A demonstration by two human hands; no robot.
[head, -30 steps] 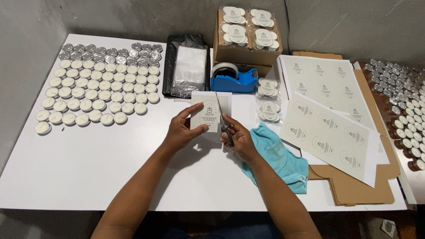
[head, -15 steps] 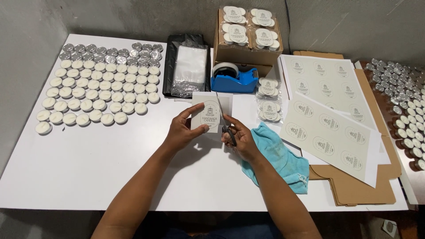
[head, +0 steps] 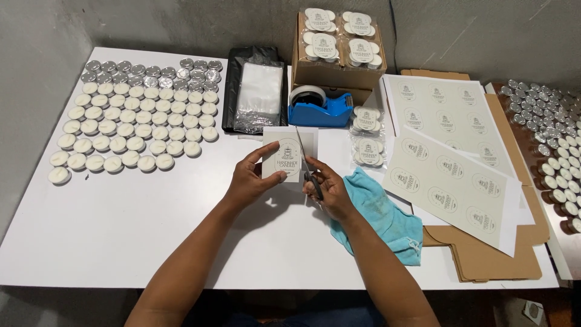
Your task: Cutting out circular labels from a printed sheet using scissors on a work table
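Holding a small printed paper label point(head: 288, 157) above the white table point(head: 121, 230), the left hand point(head: 249, 181) had thumb and fingers pinched on its lower left edge. Right hand point(head: 327, 191) was closed around the handles of scissors point(head: 307, 168), blades raised and cutting into the label's right side. Blue cloth point(head: 387, 215) lay just right of that hand. Rows of white tealight candles point(head: 130, 130) sat at far left, a blue tape dispenser point(head: 319, 106) behind the label, a cardboard box point(head: 340, 57) of packed candles behind that. Printed label sheets point(head: 451, 175) lay to the right on flat cardboard point(head: 484, 257).
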